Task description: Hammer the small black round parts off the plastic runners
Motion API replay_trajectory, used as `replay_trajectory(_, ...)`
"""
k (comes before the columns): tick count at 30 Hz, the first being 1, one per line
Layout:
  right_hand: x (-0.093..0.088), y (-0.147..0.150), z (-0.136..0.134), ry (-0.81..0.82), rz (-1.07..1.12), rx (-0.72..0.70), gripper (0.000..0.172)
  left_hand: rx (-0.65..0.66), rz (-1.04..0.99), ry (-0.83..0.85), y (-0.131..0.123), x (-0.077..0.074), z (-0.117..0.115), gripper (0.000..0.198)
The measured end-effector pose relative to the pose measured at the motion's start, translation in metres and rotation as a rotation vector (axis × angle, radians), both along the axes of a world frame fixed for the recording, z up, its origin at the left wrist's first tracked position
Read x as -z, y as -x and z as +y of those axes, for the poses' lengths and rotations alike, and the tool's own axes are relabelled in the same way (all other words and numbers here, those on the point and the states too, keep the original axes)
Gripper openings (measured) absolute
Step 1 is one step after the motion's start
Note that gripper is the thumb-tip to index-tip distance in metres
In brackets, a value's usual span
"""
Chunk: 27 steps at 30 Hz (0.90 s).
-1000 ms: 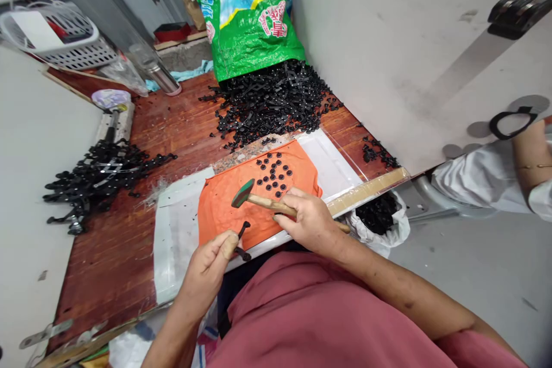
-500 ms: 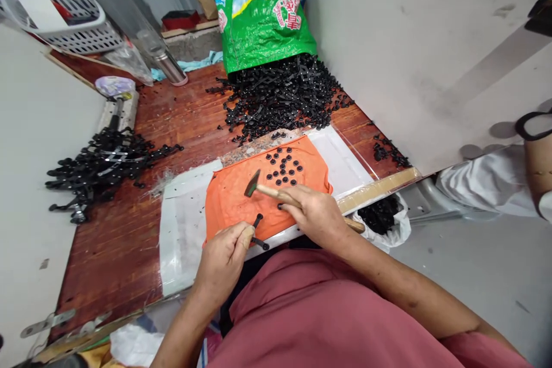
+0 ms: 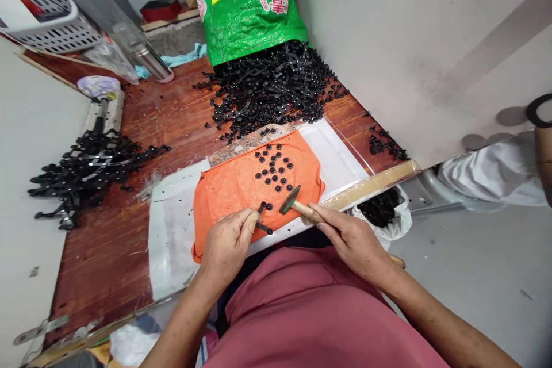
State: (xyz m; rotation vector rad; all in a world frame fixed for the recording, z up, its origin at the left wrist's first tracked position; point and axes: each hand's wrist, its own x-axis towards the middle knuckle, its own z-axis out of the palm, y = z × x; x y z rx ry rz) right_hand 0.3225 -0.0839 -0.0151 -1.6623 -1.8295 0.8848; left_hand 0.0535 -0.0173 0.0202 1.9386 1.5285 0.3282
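My left hand point(image 3: 226, 244) pinches a small black plastic part point(image 3: 263, 218) against the near edge of an orange cloth point(image 3: 233, 190). My right hand point(image 3: 351, 238) is wrapped round the wooden handle of a small green-headed hammer point(image 3: 290, 199), whose head hovers just right of that part. Several loose black round pieces point(image 3: 272, 168) lie on the cloth's far half. The cloth rests on a white plastic sheet point(image 3: 172, 230) on a red wooden table point(image 3: 112, 241).
A large heap of black parts point(image 3: 271, 89) spills from a green bag point(image 3: 248, 6) at the back. Another black pile point(image 3: 81, 169) lies at the left. A white bag of parts point(image 3: 382, 213) hangs off the table's right edge. A grey panel point(image 3: 409, 40) walls the right side.
My right hand pulled the hammer back toward me and to the right, off the middle of the cloth. My left hand moved the black part slightly further onto the cloth.
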Motion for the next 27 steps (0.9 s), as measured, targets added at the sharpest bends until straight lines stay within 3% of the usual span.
replay_trajectory(10,0.006,-0.002,-0.001,0.029,0.045,0.006,0.042,0.049,0.157,-0.058,-0.007,0.003,0.0,0.043)
replay_trajectory(17,-0.002,0.0,0.002,0.041,0.044,0.003,0.041,0.111,0.224,-0.135,-0.004,0.004,0.003,0.041)
replay_trajectory(27,0.004,-0.002,0.002,0.026,0.06,0.001,0.041,0.016,-0.045,0.005,0.004,0.005,0.004,0.04)
